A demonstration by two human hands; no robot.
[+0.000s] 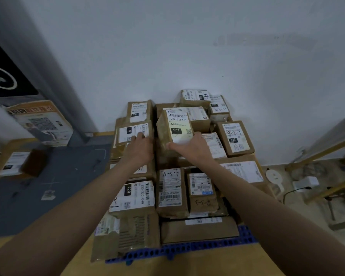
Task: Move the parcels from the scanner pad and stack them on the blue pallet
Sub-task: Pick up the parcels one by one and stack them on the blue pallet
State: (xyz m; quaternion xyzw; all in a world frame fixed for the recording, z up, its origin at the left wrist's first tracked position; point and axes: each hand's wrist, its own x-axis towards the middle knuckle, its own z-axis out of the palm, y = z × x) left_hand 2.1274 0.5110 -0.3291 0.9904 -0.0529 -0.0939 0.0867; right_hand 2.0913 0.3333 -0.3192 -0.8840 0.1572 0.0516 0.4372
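Several brown cardboard parcels with white labels are stacked on the blue pallet [207, 247] against the white wall. My right hand [189, 145] grips the near end of a parcel labelled 032 [173, 126], which lies tilted on top of the stack. My left hand [140, 145] rests with straight fingers on the parcel labelled 122 [127, 132] to its left. The dark grey scanner pad [54, 176] lies on the floor to the left, with one parcel [20, 163] at its far left side.
A grey post [54, 76] rises at the left with an orange-and-white poster box [42, 124] at its foot. Yellow shelf frames [327, 156], a white device [274, 177] and cables lie on the floor to the right.
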